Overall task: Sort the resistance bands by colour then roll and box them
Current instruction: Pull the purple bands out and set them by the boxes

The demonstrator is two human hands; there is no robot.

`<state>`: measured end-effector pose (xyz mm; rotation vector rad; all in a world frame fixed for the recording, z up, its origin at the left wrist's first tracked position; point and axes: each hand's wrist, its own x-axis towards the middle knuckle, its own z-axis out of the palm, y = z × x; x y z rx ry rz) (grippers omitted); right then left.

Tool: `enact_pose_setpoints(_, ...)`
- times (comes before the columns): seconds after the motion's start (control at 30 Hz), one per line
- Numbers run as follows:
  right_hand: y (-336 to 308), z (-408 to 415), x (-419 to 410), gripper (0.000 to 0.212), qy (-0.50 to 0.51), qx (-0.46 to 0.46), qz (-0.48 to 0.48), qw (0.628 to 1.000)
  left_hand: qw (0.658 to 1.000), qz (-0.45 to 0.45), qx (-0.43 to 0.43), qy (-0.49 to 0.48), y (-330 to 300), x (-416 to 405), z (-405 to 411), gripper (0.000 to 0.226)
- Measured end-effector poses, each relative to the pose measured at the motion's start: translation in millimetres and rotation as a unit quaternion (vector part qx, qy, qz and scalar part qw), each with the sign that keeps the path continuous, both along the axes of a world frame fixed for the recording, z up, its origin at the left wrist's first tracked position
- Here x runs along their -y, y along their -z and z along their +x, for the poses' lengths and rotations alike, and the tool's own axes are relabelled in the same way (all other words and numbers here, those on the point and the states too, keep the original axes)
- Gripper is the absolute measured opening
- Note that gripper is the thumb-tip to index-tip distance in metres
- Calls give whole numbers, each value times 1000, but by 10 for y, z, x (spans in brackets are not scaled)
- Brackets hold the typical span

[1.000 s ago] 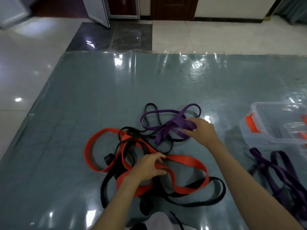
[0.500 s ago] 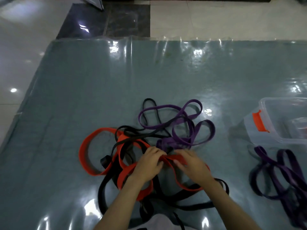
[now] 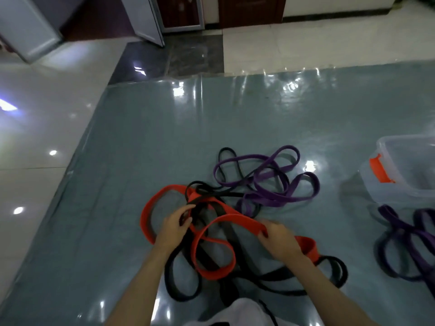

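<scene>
Right hand pinches the red band up off the floor mat while the left hand grips, apparently, a black band, parting colours within the tangle.

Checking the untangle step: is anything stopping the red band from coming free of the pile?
Yes. The right hand grips the red band, but black bands thread through its loops near the left hand, which holds a black strand. Nothing visible lies on top of the red band where it is gripped.
</scene>
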<state>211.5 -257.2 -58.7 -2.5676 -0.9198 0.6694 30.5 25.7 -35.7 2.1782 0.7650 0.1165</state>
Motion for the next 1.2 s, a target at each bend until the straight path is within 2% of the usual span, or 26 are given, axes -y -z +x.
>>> enact_pose_setpoints(0.13, -95, -52, 78, 12, 46, -43, 95, 994, 1000, -18, 16, -3, -32, 47, -74, 47)
enact_pose_setpoints(0.27, -327, -21, 85, 16, 98, -33, 160, 982, 996, -57, 54, -33, -146, 63, -72, 42)
enact_pose_setpoints(0.37, -546, 38, 59, 17, 121, -39, 227, 966, 994, -67, 69, -48, -254, 129, -78, 47)
enact_pose_setpoints(0.5, -880, 67, 21, 22, 160, -35, 351, 922, 992, -65, 80, -74, -344, 189, -76, 63)
enact_pose_setpoints(0.6, -1097, 38, 1, 17, 221, -111, 428, 869, 991, -77, 92, -61, -409, 256, -113, 74)
enact_pose_setpoints(0.7, -1157, 26, 20, 14, 262, -108, 442, 851, 987, -101, 92, -81, -418, 266, -157, 79)
enact_pose_setpoints(0.8, -1111, 24, 87, 25, 285, -112, 430, 849, 980, -142, 36, -137, -400, 306, -139, 81)
enact_pose_setpoints(0.93, -989, -35, 217, 27, 255, -100, 379, 884, 977, -140, -50, -155, -365, 335, -39, 42)
enact_pose_setpoints(1.0, -945, -88, 266, 25, 245, -111, 356, 895, 980, -138, -76, -125, -358, 377, 34, 46)
enact_pose_setpoints(1.07, -897, -99, 301, 26, 248, -118, 343, 898, 978, -162, -69, -113, -391, 434, 129, 55)
enact_pose_setpoints(1.2, -802, -39, 323, 28, 261, -152, 310, 901, 947, -273, -12, -167, -419, 467, 323, 48)
